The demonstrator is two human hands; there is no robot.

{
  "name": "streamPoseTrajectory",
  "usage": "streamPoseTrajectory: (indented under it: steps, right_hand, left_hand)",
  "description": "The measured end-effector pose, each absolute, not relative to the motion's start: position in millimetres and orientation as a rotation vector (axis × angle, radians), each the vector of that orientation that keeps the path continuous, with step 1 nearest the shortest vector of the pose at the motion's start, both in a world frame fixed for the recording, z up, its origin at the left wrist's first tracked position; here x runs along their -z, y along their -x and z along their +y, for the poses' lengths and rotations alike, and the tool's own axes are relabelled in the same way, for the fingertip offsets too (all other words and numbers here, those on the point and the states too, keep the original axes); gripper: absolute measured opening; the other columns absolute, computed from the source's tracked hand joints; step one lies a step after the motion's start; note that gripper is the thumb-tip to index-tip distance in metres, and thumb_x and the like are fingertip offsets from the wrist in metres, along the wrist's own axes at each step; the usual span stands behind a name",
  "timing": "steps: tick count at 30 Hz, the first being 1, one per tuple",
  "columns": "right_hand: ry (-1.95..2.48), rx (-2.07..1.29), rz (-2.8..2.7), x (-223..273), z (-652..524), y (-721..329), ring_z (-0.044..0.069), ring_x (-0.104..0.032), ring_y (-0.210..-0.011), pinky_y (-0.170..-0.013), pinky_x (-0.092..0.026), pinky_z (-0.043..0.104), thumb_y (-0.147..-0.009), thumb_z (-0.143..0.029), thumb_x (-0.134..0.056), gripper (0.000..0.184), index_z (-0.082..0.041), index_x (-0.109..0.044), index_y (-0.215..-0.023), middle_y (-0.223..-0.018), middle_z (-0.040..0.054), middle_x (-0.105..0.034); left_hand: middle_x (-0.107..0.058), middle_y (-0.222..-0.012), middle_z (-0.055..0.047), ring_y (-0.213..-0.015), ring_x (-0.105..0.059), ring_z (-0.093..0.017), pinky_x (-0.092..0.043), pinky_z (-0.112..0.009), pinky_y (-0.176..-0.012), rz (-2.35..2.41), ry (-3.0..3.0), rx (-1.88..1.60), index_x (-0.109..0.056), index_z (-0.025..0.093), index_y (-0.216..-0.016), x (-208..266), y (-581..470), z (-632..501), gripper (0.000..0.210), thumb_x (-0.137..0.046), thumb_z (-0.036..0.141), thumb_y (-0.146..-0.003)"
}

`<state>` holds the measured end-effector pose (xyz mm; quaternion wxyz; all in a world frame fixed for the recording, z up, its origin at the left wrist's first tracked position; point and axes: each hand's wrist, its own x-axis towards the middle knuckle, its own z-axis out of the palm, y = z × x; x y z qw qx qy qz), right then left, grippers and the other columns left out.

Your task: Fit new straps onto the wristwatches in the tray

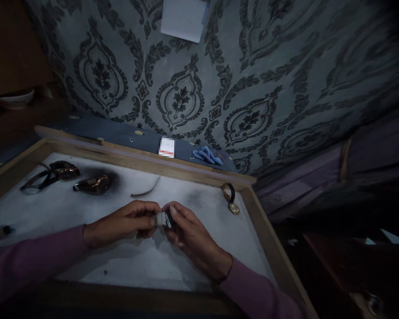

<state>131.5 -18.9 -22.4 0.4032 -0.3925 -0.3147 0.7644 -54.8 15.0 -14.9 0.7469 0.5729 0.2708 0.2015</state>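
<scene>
Over the middle of a white-bottomed wooden tray, my two hands meet at a small watch. Its body looks dark with a pale metal edge, and a light grey strap piece shows at its left side. My right hand grips the body between thumb and fingers. The strap end is pinched by my left hand, with thumb and forefinger closed on it. A separate curved grey strap lies on the tray beyond my hands. Fingers hide much of the watch, and the light is dim.
Two pairs of sunglasses lie at the tray's left. A gold watch with a dark strap rests near the right wall. Behind the far rim are a white packet and a blue cloth. A dark-tipped tool is at left.
</scene>
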Motion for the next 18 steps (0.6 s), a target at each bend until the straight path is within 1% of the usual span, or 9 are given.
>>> streamPoseTrajectory:
  steps: [2,4,8,13,15,18]
  right_hand:
    - [0.986,-1.936,-0.769,22,-18,-132,0.002,-0.038,-0.041,-0.035,-0.015,0.015,-0.077,-0.047,-0.074,0.035,-0.017,-0.058,-0.090,-0.064,-0.0047,-0.055]
    - [0.970,-1.951,-0.736,20,-17,-133,0.002,-0.038,-0.042,-0.036,-0.015,0.014,-0.077,-0.046,-0.075,0.035,-0.017,-0.060,-0.090,-0.067,-0.0032,-0.057]
    - [0.940,-1.997,-0.613,16,-15,-135,0.003,-0.042,-0.047,-0.037,-0.017,0.014,-0.073,-0.039,-0.080,0.034,-0.015,-0.064,-0.093,-0.070,-0.0007,-0.058]
    - [0.902,-2.027,-0.523,11,-15,-137,0.003,-0.042,-0.049,-0.037,-0.018,0.013,-0.067,-0.033,-0.085,0.037,-0.014,-0.066,-0.093,-0.071,-0.0009,-0.057]
    - [0.910,-2.034,-0.548,10,-16,-136,0.003,-0.041,-0.049,-0.037,-0.018,0.014,-0.069,-0.036,-0.083,0.034,-0.015,-0.065,-0.089,-0.070,-0.0015,-0.056]
    - [0.965,-2.014,-0.615,11,-18,-134,0.003,-0.036,-0.046,-0.037,-0.014,0.014,-0.076,-0.042,-0.077,0.032,-0.016,-0.061,-0.083,-0.065,-0.0030,-0.052]
  left_hand:
    - [-0.051,-0.067,0.002,-0.060,-0.042,-0.011,-0.033,-0.024,-0.059,0.583,-1.269,-0.452,-0.057,0.016,-0.083,12,55,15,0.019,-0.053,0.034,-0.088]
    - [-0.052,-0.068,0.001,-0.061,-0.043,-0.011,-0.034,-0.025,-0.060,0.591,-1.285,-0.468,-0.056,0.016,-0.080,12,54,15,0.024,-0.050,0.037,-0.090]
    - [-0.049,-0.063,0.002,-0.057,-0.041,-0.011,-0.032,-0.025,-0.055,0.659,-1.336,-0.482,-0.052,0.017,-0.073,17,53,16,0.036,-0.046,0.046,-0.093]
    - [-0.049,-0.063,0.003,-0.057,-0.041,-0.011,-0.032,-0.024,-0.056,0.711,-1.334,-0.509,-0.052,0.018,-0.075,21,51,15,0.031,-0.048,0.043,-0.092]
    - [-0.050,-0.065,0.003,-0.059,-0.043,-0.011,-0.034,-0.025,-0.058,0.704,-1.343,-0.523,-0.053,0.018,-0.075,19,51,13,0.029,-0.048,0.042,-0.091]
    - [-0.053,-0.070,0.002,-0.064,-0.047,-0.013,-0.037,-0.025,-0.061,0.705,-1.342,-0.519,-0.055,0.019,-0.080,14,52,10,0.026,-0.050,0.042,-0.090]
